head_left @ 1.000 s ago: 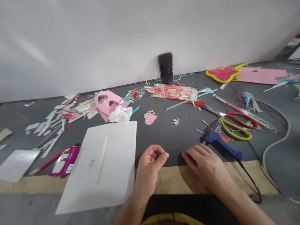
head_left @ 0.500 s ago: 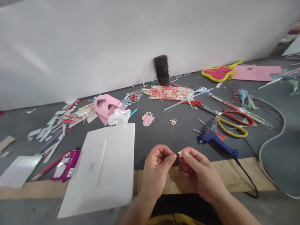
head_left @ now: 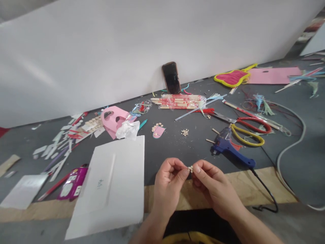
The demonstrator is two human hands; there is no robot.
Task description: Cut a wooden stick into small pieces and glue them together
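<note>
My left hand (head_left: 169, 184) is closed in a pinch, thumb against forefinger, on a tiny pale wooden piece. Opposite it, my right hand (head_left: 213, 183) pinches a small flower-like cluster of pale wooden pieces (head_left: 191, 168). The fingertips of both hands meet at this cluster and partly cover it. Beyond them on the dark table lies a loose pile of tiny wooden pieces (head_left: 185, 132). To its left, several small flower-shaped clusters (head_left: 157, 125) rest around and on a pink rounded card (head_left: 159, 132).
A blue glue gun (head_left: 230, 149) with its cord and red-and-yellow-handled scissors (head_left: 247, 135) lie at the right. White board (head_left: 122, 189) covers the near left. Behind are packaged sticks (head_left: 180, 101) and a phone (head_left: 171, 77) leaning on the white wall. Scraps crowd the far left.
The gap between my hands has closed: the left hand's piece now touches the cluster in my right hand. The whole view has shifted slightly.
</note>
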